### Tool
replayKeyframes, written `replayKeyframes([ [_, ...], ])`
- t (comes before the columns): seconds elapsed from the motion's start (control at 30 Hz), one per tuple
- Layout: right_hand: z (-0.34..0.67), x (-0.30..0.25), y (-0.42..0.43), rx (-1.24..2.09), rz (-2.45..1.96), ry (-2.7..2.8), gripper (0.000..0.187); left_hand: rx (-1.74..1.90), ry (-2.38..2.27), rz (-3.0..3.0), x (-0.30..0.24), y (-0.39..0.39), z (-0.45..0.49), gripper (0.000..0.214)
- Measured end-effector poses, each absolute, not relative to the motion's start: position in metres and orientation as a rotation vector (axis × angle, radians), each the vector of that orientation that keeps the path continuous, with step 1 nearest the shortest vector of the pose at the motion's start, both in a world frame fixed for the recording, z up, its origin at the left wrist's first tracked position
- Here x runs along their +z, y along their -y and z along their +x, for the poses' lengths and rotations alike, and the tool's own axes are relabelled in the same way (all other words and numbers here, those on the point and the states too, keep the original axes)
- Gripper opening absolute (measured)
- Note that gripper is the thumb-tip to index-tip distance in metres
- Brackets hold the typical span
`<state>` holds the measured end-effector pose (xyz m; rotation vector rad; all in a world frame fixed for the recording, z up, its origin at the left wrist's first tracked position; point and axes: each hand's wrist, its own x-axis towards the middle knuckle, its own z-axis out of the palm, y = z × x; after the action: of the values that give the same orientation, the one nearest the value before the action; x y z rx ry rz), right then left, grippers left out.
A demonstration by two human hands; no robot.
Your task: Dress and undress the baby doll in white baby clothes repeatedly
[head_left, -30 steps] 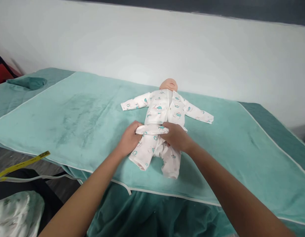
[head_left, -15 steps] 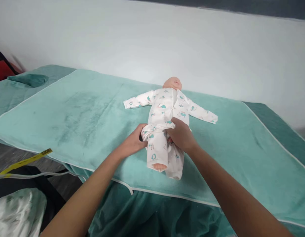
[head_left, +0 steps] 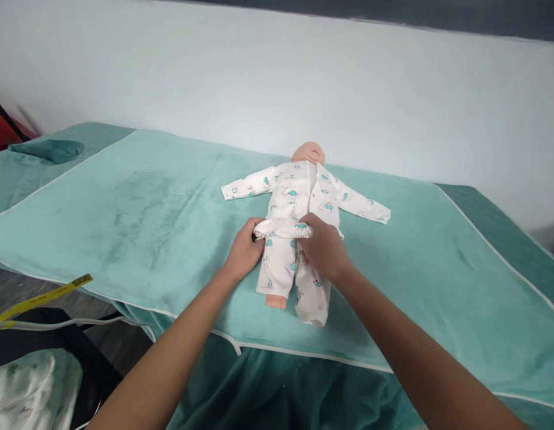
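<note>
A baby doll [head_left: 306, 153] lies on its back, its head toward the wall. It wears a white printed baby shirt [head_left: 288, 194] with both sleeves spread outward. White pants [head_left: 277, 266] in a like print cover its legs, their waistband bunched below the shirt. My left hand [head_left: 246, 248] is closed on the waistband at the doll's left-of-picture hip. On the other side my right hand [head_left: 324, 246] grips the same band near the middle, fingers partly hidden. One bare foot [head_left: 275, 301] shows below a pant leg; the other leg's end is covered by cloth.
A green padded sheet [head_left: 169, 197] with white edging covers the bed, against a white wall [head_left: 268, 83]. At the lower left are a yellow strip [head_left: 43, 298], a pale cord [head_left: 70, 322] and a patterned cloth [head_left: 32, 391] on something black.
My hands have pulled the waistband straighter and a little higher. The pant leg at picture left has risen, baring more of the foot. The camera view has shifted slightly.
</note>
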<state>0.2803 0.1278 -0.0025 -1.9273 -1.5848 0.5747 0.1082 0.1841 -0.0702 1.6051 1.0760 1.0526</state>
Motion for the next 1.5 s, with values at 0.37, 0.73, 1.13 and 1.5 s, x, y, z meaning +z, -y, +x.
replayKeyframes([
  [0.37, 0.313, 0.013, -0.121, 0.127, -1.954, 1.674, 0.024, 0.949, -1.061, 1.947, -0.020, -0.216, 0.127, 0.019],
  [0.73, 0.336, 0.002, -0.142, 0.282, -1.969, 1.422, 0.021, 0.799, -1.316, 2.474, 0.001, -0.217, 0.155, 0.006],
  [1.13, 0.387, -0.041, -0.086, 0.382, -1.880, 1.268, 0.027, 1.161, -1.230, 1.546, -0.050, -0.209, 0.086, 0.011],
  [1.5, 0.354, -0.025, -0.088, 0.502, -1.442, 1.811, 0.008, 0.482, -0.756, 1.710, -0.023, -0.199, 0.064, 0.017],
])
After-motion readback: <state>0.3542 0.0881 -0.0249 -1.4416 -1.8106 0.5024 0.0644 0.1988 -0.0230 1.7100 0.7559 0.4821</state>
